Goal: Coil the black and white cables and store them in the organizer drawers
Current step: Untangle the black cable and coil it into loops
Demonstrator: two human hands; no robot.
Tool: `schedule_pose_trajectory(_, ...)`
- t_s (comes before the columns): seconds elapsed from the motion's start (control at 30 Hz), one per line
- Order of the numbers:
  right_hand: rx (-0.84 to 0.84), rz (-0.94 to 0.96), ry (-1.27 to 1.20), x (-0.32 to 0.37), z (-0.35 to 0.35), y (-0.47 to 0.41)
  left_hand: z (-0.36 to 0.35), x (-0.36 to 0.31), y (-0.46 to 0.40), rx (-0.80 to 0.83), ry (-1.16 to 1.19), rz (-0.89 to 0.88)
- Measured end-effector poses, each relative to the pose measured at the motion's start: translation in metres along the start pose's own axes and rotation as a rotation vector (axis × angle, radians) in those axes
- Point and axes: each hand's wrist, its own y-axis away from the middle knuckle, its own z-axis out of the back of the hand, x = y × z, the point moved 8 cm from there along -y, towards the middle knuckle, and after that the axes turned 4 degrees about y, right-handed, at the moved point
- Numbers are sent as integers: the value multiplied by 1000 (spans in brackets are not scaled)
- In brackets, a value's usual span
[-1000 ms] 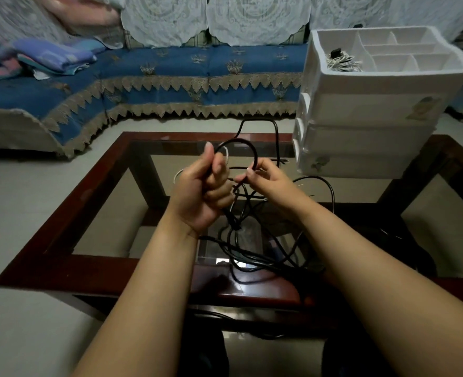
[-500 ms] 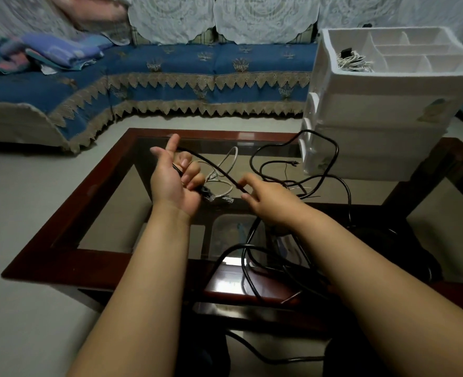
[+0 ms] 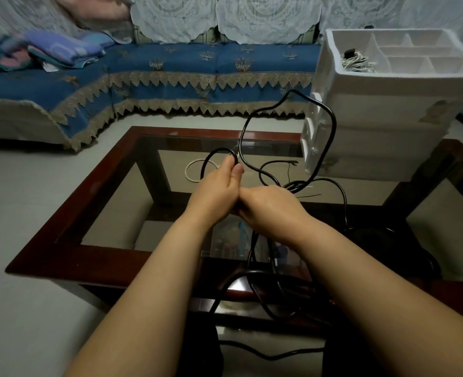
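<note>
The black cable is thin and glossy, arching in a tall loop above the glass tabletop and trailing in tangles toward the floor. The left hand pinches a small loop of it; the right hand grips strands beside it. Half a second ago the hands were apart; now they touch.

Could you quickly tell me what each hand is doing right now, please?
Left hand: grip pinches the black cable.
Right hand: grip closed on the same cable.
</note>
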Motion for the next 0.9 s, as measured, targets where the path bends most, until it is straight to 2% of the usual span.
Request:
schedule_pose_trajectory(0.1,-3,-28,-27,-6,11,3,-2,-7,4,56,-106,-15)
schedule_pose_trajectory(0.23,63,-97,-29,-23,18,8,5,-11,10,71,-22,-29)
schedule_pose_trajectory(0.3,96,-188,-43,-44,17,11,11,-9,15,101,178,10)
schedule_pose_trajectory(0.43,42,-334,-118,-80,20,16,23,0,24,200,637,123)
schedule_pose_trajectory(0.53,32,-333,-123,-73,18,15,23,12,23,135,917,215)
schedule_pose_trajectory(0.57,-18,-302,-142,-66,20,15,20,16,23,116,1021,263)
schedule_pose_trajectory(0.63,-224,-221,-235,-53,34,17,12,15,23,146,1227,313)
schedule_pose_trajectory(0.7,-412,-169,-248,-49,47,21,6,10,24,243,1367,320)
schedule_pose_trajectory(0.73,-439,-172,-214,-50,50,22,2,5,26,316,1405,311)
schedule_pose_trajectory(0.83,-266,-247,-124,-56,35,16,-12,-12,33,548,1434,252)
schedule_pose_trajectory(0.9,-135,-268,-108,-52,24,14,-17,-21,36,636,1469,220)
